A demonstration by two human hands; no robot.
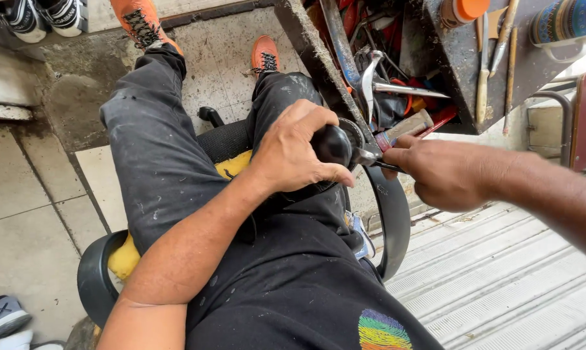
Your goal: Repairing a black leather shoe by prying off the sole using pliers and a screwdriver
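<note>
Below you lies a floor of worn grey tiles (27, 188), with a patch of rough concrete (79, 97) farther off and a ribbed metal plate (500, 279) on your right side. You sit on a black chair (98, 272) with yellow foam (124, 256) showing at the torn seat edge, in dark trousers (157, 155) with pale spots and orange shoes (265, 55). Just beyond your knees stands a dirty wooden tool box (461, 58); it holds a hammer (371, 74), wooden-handled tools (484, 78) and many other tools mixed together. A striped mug (565, 23) stands at its far right corner. Other shoes (43, 16) lie at the top left, and a grey sneaker (1, 317) at the bottom left.

Much is hard to read. The tools deep in the box are tangled and cannot be told apart. The frame cuts the mug, the sneaker and your right forearm.

Your left hand (296, 152) is curled over a round, shiny black object (332, 144) on your right thigh, touching the box edge; the fingers are bent and pressed around it, the thumb lying below. Most of this object is hidden under the palm. Your right hand (445, 172) is closed around a thin dark metal tool (374, 161), whose tip meets the black object. Its fingers are together in a fist, so the handle is not visible.
</note>
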